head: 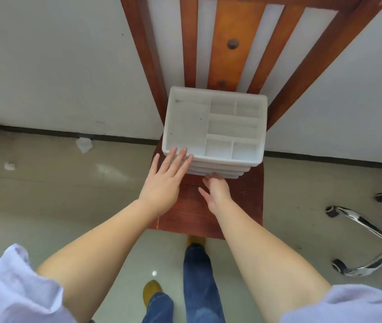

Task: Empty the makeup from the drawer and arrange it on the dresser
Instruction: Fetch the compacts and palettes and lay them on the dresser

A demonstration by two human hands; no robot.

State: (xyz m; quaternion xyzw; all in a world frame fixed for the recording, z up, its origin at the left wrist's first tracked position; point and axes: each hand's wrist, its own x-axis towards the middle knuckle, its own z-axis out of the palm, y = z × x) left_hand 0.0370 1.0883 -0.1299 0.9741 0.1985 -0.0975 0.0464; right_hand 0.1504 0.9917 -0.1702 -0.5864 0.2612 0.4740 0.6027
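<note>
**Mia:** Where is the white box?

**Tom:** The white drawer box (pixel 215 127) sits on the wooden chair (pixel 250 183), at the back of the seat, close to the chair's back. Its top tray has little rooms in it, and they look empty. No makeup shows.

**Mia:** What are the hands doing?

**Tom:** The left hand (pixel 164 180) lies flat, fingers straight and a bit apart, tips touching the near left edge of the top. The right hand (pixel 215 187) reaches low at the front of the bottom drawers. Its fingers look loosely bent, and whether they hold anything cannot be told.

**Mia:** What could go wrong?

**Tom:** If the right hand pulls a drawer hard and the left does not press down, the whole box may slide forward, or tip off the chair.
</note>
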